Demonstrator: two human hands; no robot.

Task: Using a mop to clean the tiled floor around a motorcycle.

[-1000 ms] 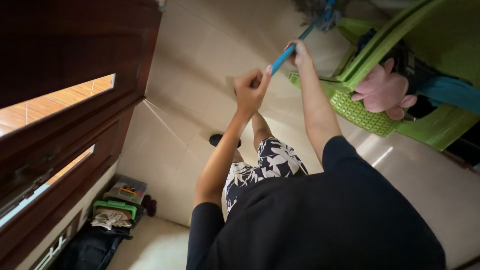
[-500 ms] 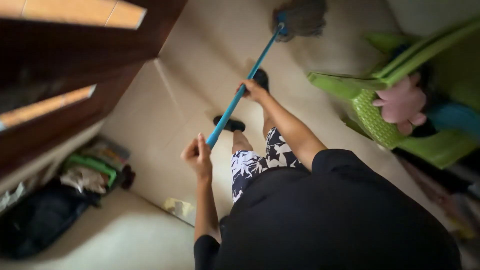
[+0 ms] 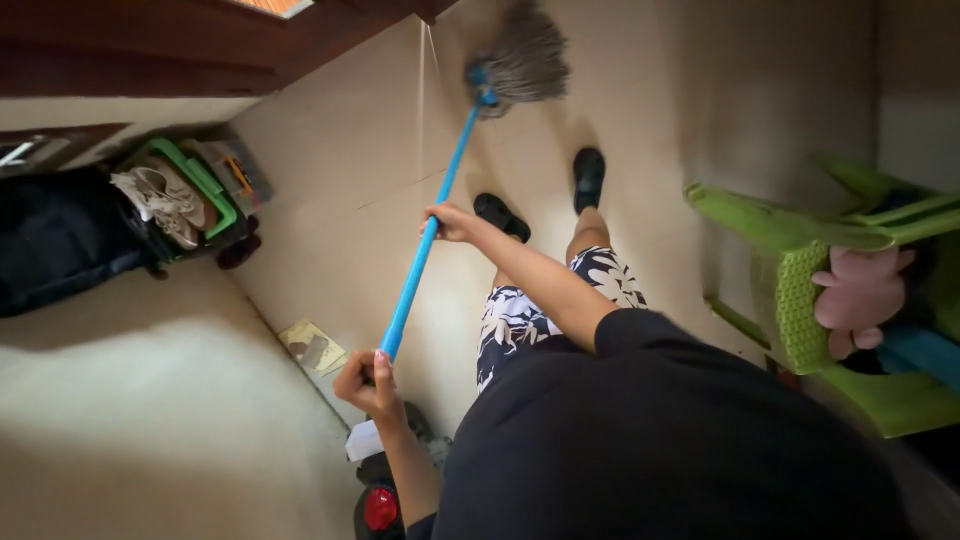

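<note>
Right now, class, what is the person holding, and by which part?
A mop, by its blue handle: left hand at the top end, right hand midway down.

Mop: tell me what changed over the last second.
The mop head swung from beside the green chair out onto open floor ahead of the feet. The left hand dropped toward the body; the right hand slid partway down the blue handle. Both hands kept their grip.

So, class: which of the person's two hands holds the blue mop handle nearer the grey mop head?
The right hand, gripping mid-handle; the left hand holds the blue mop handle's top end, farthest from the grey mop head.
</note>
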